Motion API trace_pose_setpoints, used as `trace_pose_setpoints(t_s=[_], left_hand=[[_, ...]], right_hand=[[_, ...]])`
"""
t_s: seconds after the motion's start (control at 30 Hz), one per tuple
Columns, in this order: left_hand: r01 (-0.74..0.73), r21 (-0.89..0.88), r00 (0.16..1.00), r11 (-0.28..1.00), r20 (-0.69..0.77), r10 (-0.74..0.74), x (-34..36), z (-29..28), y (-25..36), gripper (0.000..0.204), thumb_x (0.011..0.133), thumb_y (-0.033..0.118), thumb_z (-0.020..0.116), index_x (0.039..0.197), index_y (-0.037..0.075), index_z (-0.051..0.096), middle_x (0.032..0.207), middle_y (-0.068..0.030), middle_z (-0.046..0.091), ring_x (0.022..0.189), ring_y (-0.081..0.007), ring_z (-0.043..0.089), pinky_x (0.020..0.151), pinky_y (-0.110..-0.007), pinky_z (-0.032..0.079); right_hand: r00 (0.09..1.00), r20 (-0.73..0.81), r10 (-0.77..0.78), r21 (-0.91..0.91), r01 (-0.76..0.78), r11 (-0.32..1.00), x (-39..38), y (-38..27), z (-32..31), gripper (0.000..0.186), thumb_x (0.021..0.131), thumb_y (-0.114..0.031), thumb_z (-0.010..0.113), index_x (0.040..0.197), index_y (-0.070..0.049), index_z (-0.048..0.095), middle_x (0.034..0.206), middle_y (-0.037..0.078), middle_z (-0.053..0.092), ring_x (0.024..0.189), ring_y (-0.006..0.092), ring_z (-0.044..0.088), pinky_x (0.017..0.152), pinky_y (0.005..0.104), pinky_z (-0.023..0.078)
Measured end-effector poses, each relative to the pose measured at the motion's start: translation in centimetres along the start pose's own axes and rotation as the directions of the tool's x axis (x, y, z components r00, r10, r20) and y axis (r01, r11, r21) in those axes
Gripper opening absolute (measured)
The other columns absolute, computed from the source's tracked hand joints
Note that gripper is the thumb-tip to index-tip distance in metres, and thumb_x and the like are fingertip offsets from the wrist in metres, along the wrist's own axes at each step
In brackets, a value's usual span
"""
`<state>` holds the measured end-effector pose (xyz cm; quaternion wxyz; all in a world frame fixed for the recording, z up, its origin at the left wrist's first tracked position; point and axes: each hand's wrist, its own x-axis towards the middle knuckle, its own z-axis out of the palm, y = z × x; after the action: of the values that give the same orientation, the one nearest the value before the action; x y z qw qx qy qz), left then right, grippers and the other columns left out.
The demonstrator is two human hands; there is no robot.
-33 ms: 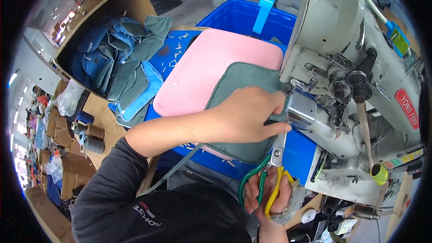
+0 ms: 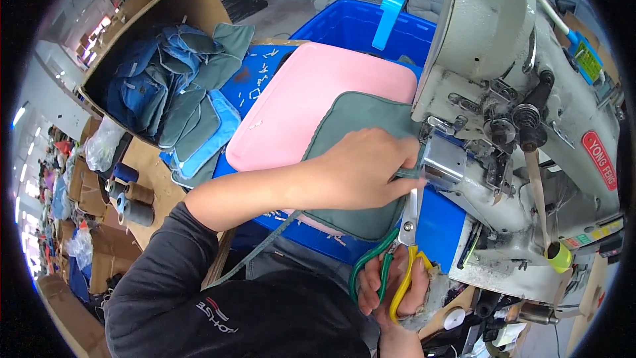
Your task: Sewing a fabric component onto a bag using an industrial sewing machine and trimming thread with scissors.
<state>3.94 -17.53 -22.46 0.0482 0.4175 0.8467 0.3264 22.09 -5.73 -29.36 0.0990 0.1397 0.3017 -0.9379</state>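
My left hand (image 2: 361, 169) lies over a grey-green fabric panel (image 2: 361, 116) with rounded corners. Its thumb and fingers pinch the panel's edge binding beside the metal plate of a sewing machine (image 2: 445, 159). A narrow grey-green strip (image 2: 262, 246) trails from under this arm toward my lap. Below, my right hand (image 2: 371, 286) grips scissors (image 2: 407, 227) with one green and one yellow handle. Their blades point up to my left thumb and the binding, and the blade tips are hidden there. A wad of greyish lint or fabric sits by the right wrist.
Under the panel is a pink padded board (image 2: 298, 106) on a blue tabletop (image 2: 445, 225) with thread scraps. At left stands a cardboard box (image 2: 192, 0) of blue and grey-green pieces, near thread spools (image 2: 138, 212). Behind is a blue bin (image 2: 341, 20); the machine bounds the right.
My left thumb has drawn in slightly, up and away from the scissor blades. Otherwise hands, scissors and panel stay almost where they were.
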Motion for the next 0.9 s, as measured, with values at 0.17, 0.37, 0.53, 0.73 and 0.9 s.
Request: trace_pose_setpoints(t_s=[0.17, 0.37, 0.53, 0.73, 0.9], left_hand=[[-0.091, 0.126, 0.996, 0.988, 0.031, 0.088, -0.2, 0.1, -0.8, 0.02, 0.081, 0.013, 0.071, 0.093, 0.004, 0.058, 0.075, -0.0168, 0.065, 0.074, -0.0393, 0.065, 0.063, -0.044, 0.048], [-0.06, -0.125, 0.996, 0.99, 0.054, 0.067, 0.0, 0.5, -1.6, 0.016, 0.08, 0.003, 0.066, 0.094, 0.0, 0.059, 0.075, -0.0158, 0.064, 0.068, -0.0307, 0.065, 0.062, -0.037, 0.048], [-0.042, -0.231, 0.997, 0.972, 0.06, 0.058, 0.1, 1.0, -1.9, 0.012, 0.083, -0.001, 0.063, 0.094, -0.003, 0.06, 0.078, -0.0148, 0.066, 0.071, -0.0227, 0.067, 0.064, -0.032, 0.049], [-0.042, -0.285, 0.995, 0.957, 0.071, 0.065, 0.1, 1.0, -2.3, 0.009, 0.087, -0.002, 0.062, 0.095, -0.004, 0.059, 0.082, -0.0141, 0.069, 0.077, -0.0193, 0.069, 0.068, -0.032, 0.05], [-0.149, -0.336, 0.989, 0.93, -0.03, 0.148, 0.2, 1.5, -3.0, 0.013, 0.083, 0.005, 0.067, 0.092, -0.001, 0.06, 0.07, -0.0182, 0.062, 0.061, -0.0329, 0.06, 0.057, -0.039, 0.043]], right_hand=[[0.997, -0.078, -0.004, -0.17, -0.009, 0.985, -0.2, 0.3, 1.0, 0.049, 0.1, -0.06, 0.041, 0.113, -0.013, 0.041, 0.07, 0.007, 0.047, 0.046, 0.0145, 0.046, 0.038, 0.0274, 0.041], [0.994, -0.101, -0.039, -0.265, 0.011, 0.964, 0.0, 0.8, 1.5, 0.042, 0.101, -0.054, 0.046, 0.108, -0.012, 0.04, 0.067, 0.005, 0.046, 0.043, 0.0131, 0.045, 0.035, 0.0266, 0.039], [0.992, -0.104, -0.066, -0.284, 0.034, 0.958, 0.1, 1.4, 1.1, 0.043, 0.101, -0.054, 0.046, 0.106, -0.012, 0.039, 0.063, 0.004, 0.045, 0.04, 0.0117, 0.042, 0.032, 0.026, 0.038], [0.972, -0.222, -0.074, -0.173, 0.035, 0.984, 0.0, 0.6, 2.1, 0.051, 0.096, -0.053, 0.06, 0.087, -0.006, 0.045, 0.06, 0.007, 0.048, 0.036, 0.0182, 0.048, 0.033, 0.0306, 0.044], [0.986, -0.16, -0.044, -0.227, 0.007, 0.974, 0.2, -0.1, 2.0, 0.047, 0.1, -0.051, 0.055, 0.092, -0.006, 0.042, 0.061, 0.007, 0.047, 0.035, 0.0162, 0.045, 0.032, 0.0298, 0.042]])
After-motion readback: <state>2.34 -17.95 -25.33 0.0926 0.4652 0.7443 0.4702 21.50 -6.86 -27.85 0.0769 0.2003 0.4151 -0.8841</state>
